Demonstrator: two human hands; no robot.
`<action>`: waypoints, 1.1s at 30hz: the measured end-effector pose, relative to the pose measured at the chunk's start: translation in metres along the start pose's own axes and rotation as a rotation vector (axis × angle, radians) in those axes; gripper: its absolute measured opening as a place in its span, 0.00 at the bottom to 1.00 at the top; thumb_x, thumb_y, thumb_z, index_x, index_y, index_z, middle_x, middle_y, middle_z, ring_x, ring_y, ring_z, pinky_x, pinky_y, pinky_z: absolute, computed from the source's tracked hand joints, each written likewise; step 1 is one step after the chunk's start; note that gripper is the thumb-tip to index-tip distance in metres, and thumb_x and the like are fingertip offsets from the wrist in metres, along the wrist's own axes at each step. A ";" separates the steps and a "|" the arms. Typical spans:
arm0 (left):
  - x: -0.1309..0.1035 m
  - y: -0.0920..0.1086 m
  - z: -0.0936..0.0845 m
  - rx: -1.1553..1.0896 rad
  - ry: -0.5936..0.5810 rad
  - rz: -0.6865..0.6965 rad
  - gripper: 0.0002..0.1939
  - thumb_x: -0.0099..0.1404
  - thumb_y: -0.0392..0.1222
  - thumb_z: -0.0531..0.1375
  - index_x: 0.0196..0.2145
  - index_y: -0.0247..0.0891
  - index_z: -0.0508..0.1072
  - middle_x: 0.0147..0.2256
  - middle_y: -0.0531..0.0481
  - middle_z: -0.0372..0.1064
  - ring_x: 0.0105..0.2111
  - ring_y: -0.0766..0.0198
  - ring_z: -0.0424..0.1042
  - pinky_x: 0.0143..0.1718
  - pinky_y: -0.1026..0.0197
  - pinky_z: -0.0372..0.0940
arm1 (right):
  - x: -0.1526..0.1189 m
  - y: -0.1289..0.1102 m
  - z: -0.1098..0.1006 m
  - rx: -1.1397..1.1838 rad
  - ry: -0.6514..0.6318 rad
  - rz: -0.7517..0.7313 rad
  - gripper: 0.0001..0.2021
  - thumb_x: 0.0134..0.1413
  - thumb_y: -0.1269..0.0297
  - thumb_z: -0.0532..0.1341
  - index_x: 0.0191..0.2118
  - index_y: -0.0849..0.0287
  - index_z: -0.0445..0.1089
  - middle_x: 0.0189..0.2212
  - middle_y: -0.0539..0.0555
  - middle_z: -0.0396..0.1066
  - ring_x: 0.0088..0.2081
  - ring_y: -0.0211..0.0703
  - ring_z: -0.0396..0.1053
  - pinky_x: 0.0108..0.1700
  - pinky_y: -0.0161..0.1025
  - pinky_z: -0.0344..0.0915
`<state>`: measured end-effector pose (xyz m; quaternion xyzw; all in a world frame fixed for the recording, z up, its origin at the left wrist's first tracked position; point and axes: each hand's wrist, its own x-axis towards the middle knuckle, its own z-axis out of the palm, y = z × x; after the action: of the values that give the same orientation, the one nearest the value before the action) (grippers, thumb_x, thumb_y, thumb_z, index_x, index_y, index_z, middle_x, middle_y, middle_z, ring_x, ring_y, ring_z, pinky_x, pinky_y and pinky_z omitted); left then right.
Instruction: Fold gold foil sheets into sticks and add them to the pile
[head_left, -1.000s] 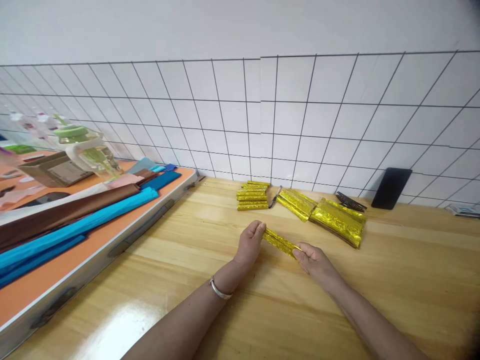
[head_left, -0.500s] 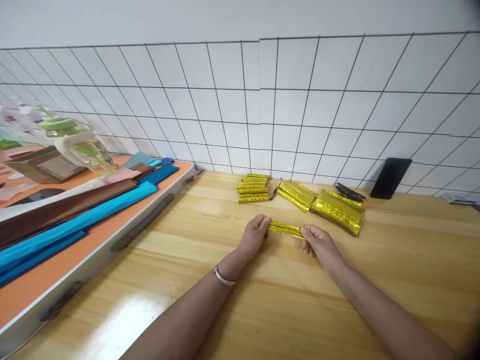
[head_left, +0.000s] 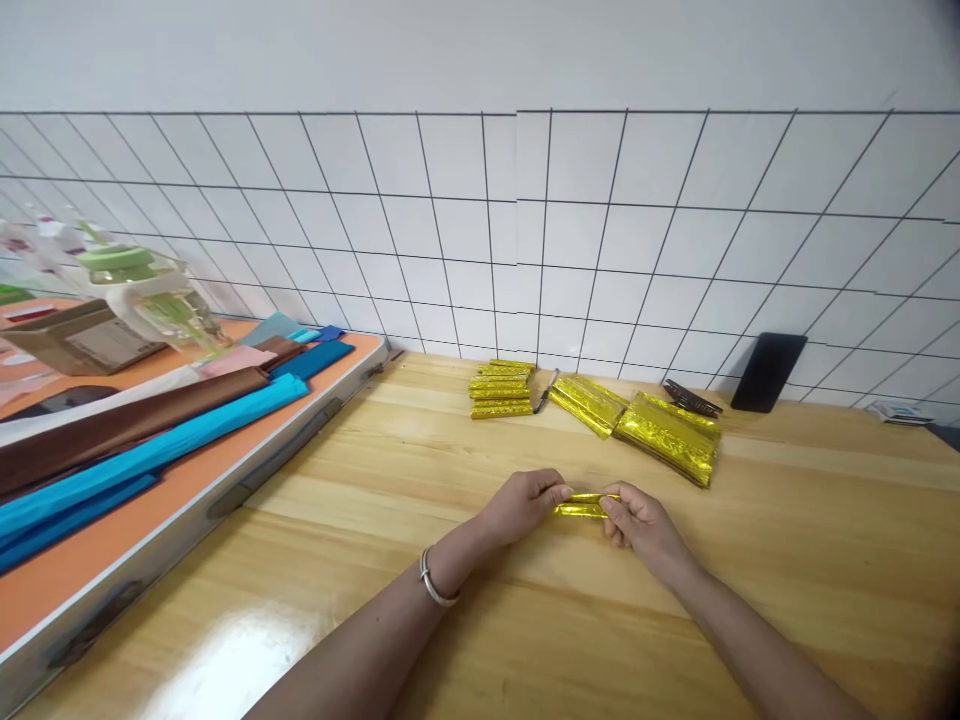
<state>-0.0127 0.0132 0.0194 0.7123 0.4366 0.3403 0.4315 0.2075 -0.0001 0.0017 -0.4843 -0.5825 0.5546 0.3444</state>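
Note:
Between my two hands is a narrow folded strip of shiny gold foil (head_left: pixel 582 509), held level just over the wooden table (head_left: pixel 450 610). My left hand (head_left: pixel 527 503) pinches its left end, thumb on top. At the other end, my right hand (head_left: pixel 637 518) grips it between thumb and curled fingers. Beyond my hands lies a group of several narrow gold foil strips (head_left: pixel 501 390). To their right are a flat gold foil piece (head_left: pixel 589 404) and a thicker stack of gold foil sheets (head_left: pixel 670 437).
A pen (head_left: pixel 546 391) lies among the foil. Near the tiled wall are a dark hair clip (head_left: pixel 691 398) and a leaning black phone (head_left: pixel 768 372). On the left, an orange raised surface (head_left: pixel 225 462) bears folded blue fabric (head_left: pixel 195 430), a cardboard box (head_left: pixel 86 338) and a green-lidded bottle (head_left: pixel 146 285).
My left hand has shifted right along the strip, closer to my right hand, so less foil shows between them. Both hands appear lower in view, and the camera has tilted up slightly.

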 end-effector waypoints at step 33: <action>0.002 0.000 -0.009 0.037 -0.138 -0.169 0.18 0.57 0.54 0.57 0.22 0.35 0.67 0.19 0.57 0.56 0.20 0.70 0.53 0.19 0.68 0.48 | -0.005 -0.005 -0.007 -0.149 0.064 -0.019 0.16 0.55 0.48 0.53 0.35 0.57 0.65 0.19 0.46 0.64 0.18 0.35 0.59 0.22 0.33 0.55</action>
<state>-0.0195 0.0184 0.0227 0.7027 0.4703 0.2448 0.4746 0.2144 -0.0025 0.0079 -0.5207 -0.6154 0.4905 0.3311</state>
